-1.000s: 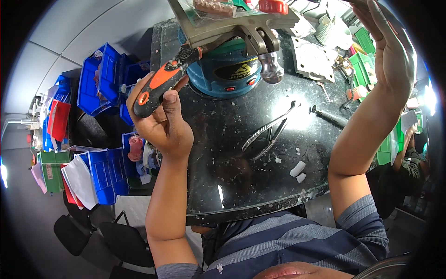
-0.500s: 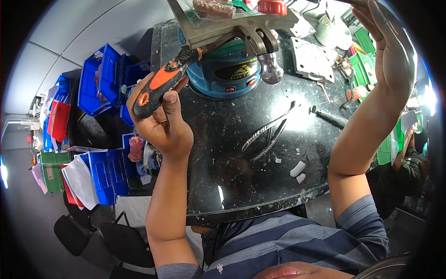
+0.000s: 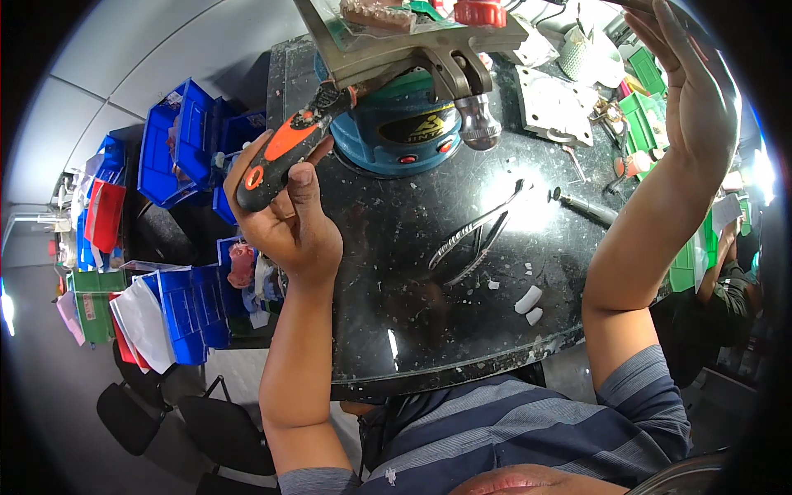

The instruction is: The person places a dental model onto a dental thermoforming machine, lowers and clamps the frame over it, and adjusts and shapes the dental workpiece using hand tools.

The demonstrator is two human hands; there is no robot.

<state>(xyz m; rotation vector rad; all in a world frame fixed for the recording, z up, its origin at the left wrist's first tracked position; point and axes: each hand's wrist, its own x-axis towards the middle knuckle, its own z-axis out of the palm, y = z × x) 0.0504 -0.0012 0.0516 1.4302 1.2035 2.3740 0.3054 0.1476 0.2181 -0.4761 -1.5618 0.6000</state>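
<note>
Toward ten o'clock from the middle of the view, the left hand (image 3: 289, 235) was wrapped around an orange-and-black handle (image 3: 293, 140), its thumb pressed against one side and its fingers curled behind. That handle slanted up toward twelve o'clock, where it met a grey metal frame (image 3: 396, 54) that carried a shiny rounded knob (image 3: 480, 122) at its far end. Below the frame sat a blue machine (image 3: 371, 148) with red switches on the black worktop (image 3: 379, 239); whether frame and machine touched could not be told.

At two o'clock the right hand (image 3: 697, 103) was raised with its fingers stretched out close together; whether it gripped the dark thing by the fingertips, near the rim, could not be told.

Just right of centre lay a pair of metal pliers (image 3: 470, 228), with pale fragments (image 3: 529, 299) toward four o'clock and a slim black tool (image 3: 587, 208) between two and three. A whitish plate (image 3: 554, 106) rested at one o'clock. One blue bin (image 3: 161, 181) stood at ten o'clock, another, the lower bin (image 3: 198, 309), between eight and nine, and black chairs (image 3: 219, 429) at seven.
</note>
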